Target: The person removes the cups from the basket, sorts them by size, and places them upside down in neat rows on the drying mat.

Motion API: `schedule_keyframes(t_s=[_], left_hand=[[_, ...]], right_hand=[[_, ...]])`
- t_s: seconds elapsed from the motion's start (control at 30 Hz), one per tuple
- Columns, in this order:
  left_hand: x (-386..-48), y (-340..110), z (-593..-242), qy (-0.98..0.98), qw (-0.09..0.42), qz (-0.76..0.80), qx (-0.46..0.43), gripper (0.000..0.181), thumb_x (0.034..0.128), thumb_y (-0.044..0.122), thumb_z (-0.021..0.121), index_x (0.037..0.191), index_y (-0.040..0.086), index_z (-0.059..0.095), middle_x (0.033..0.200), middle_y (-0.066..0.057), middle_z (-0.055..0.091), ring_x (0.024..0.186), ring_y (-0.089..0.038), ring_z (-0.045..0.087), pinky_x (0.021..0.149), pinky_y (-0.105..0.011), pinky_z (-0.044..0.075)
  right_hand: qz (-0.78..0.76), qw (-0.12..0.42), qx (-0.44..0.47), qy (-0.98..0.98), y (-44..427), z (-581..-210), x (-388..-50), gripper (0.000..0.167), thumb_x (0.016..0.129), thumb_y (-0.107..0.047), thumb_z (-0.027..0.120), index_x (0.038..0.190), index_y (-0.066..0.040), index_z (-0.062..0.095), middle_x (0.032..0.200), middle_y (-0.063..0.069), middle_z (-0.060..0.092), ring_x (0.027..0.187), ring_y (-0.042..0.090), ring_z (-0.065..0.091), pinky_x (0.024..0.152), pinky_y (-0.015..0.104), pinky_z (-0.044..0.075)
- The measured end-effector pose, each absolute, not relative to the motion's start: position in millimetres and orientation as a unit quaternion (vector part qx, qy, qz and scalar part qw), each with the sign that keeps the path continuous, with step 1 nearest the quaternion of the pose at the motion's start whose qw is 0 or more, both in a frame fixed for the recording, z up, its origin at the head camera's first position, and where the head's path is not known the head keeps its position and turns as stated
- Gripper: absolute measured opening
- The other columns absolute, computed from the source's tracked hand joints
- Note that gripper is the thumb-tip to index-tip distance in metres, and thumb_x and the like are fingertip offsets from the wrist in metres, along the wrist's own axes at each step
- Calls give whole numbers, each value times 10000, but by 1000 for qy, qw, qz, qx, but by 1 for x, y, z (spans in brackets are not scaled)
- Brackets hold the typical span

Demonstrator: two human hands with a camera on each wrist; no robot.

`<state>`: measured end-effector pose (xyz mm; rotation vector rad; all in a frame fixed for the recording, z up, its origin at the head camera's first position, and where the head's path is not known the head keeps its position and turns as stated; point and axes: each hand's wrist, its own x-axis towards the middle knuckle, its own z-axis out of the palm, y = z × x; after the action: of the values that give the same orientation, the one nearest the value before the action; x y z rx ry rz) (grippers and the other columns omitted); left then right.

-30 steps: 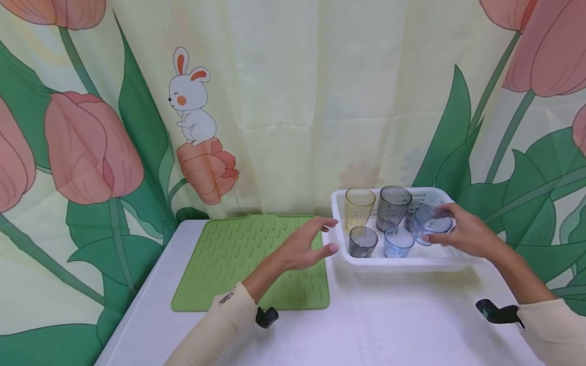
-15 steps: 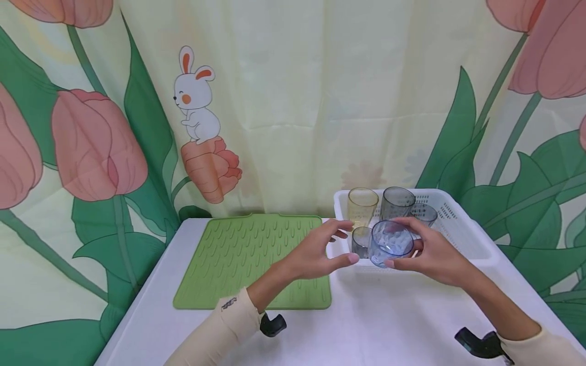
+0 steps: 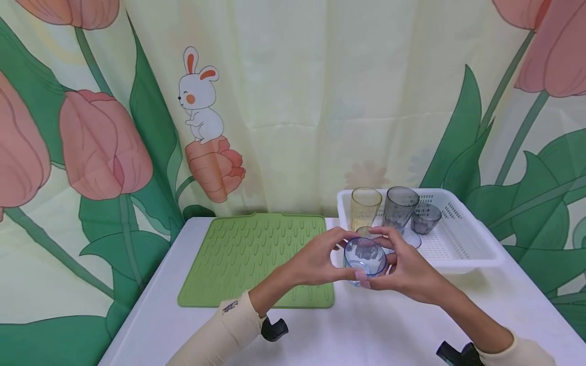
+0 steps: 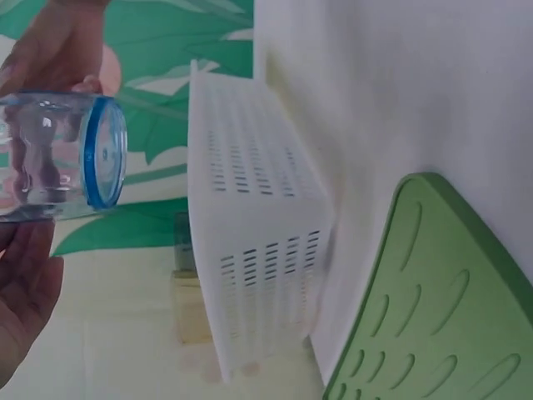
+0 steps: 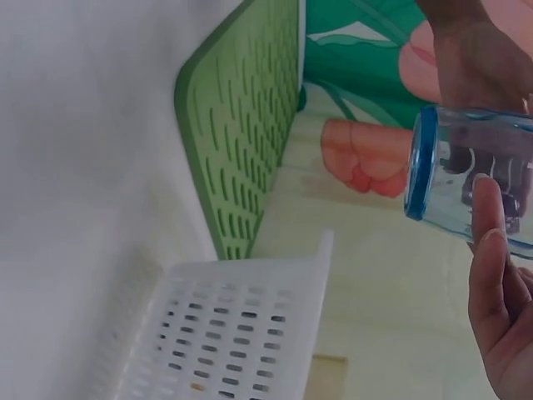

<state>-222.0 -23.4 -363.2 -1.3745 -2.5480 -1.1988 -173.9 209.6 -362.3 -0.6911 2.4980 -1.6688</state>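
Note:
A short clear-blue glass (image 3: 364,259) is held up in front of the basket, between both hands. My left hand (image 3: 316,259) grips its left side, thumb in front and fingers behind. From the right, my right hand (image 3: 412,267) holds it the same way; the two thumbs meet at the near side. In the left wrist view the glass (image 4: 62,158) shows its thick blue base, clear of the table. The right wrist view shows the glass (image 5: 475,175) with fingers (image 5: 487,208) along its wall.
A white perforated basket (image 3: 476,251) holds a tall yellow glass (image 3: 366,203), a tall grey glass (image 3: 401,203) and a short grey glass (image 3: 427,219). Other short glasses there are partly hidden by the hands. A green ridged mat (image 3: 256,254) lies left on the white table (image 3: 339,335).
My right hand has lifted the blue glass out of the basket and brought it left and nearer. My left hand, earlier free with fingers spread, now grips the glass too.

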Motion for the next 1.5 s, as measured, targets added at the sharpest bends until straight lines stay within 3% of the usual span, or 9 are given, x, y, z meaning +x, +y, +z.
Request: schedule_keyframes(t_s=[0.3,0.47,0.6,0.7,0.83,0.97,1.1,1.23,1.5], left_hand=[[-218,-27,-355,-796,33,-418,-436,602,831,311,820,1341,99,580,1181,-5,652,1030,-85,597,898,-190,507],[-216,-29,-352,-788,43,-445,-423,613,844,269,808,1368,78,555,1203,-36,643,1031,-155,611,892,-205,521],[-215,-33,-355,-782,41,-460,-419,608,857,276,800,1373,72,549,1195,-30,632,1032,-198,620,889,-220,531],[-214,-39,-359,-779,31,-467,-418,695,886,505,733,1387,66,536,1212,-41,626,1046,-206,625,887,-237,540],[-215,-47,-362,-773,10,-471,-425,899,841,744,589,1424,67,497,1248,-93,614,1070,-199,623,906,-297,553],[-216,-53,-363,-774,-5,-470,-425,744,882,477,750,1454,98,464,1275,-91,607,1104,-175,610,936,-332,543],[-217,-56,-363,-787,-16,-460,-410,737,857,221,802,1482,118,424,1306,-39,603,1134,-159,599,960,-298,512],[-217,-58,-367,-797,-31,-457,-392,805,842,269,807,1506,111,380,1317,-36,590,1155,-168,590,981,-291,486],[-218,-63,-375,-814,-31,-444,-372,768,881,414,728,1519,183,367,1388,20,531,1207,-138,537,998,-313,475]], right_hand=[[-568,56,-251,782,203,-380,-177,959,749,-63,867,1503,-134,279,1338,227,499,959,223,681,721,370,612],[-549,74,-236,799,195,-396,-178,838,785,-140,852,1470,-73,375,1186,171,602,846,171,638,665,314,568],[-575,70,-240,779,190,-403,-179,672,814,-93,819,1385,-15,474,1158,182,630,815,146,645,660,318,578],[-595,70,-249,761,190,-407,-178,603,826,-43,797,1342,20,491,1072,176,672,817,139,671,677,343,598],[-604,73,-249,754,194,-407,-178,600,837,-19,777,1344,64,467,1047,76,699,838,138,689,690,358,608],[-605,59,-252,753,202,-402,-180,599,846,6,755,1355,68,446,1093,3,674,855,146,685,684,346,610],[-601,40,-258,755,208,-395,-184,602,836,30,755,1350,58,442,1058,13,649,723,109,668,621,302,592],[-597,36,-262,757,209,-392,-187,599,832,36,761,1342,47,447,1040,12,657,686,110,688,620,286,589],[-608,33,-251,753,208,-387,-189,647,860,36,729,1412,76,395,1206,-8,597,878,219,749,762,317,611]])
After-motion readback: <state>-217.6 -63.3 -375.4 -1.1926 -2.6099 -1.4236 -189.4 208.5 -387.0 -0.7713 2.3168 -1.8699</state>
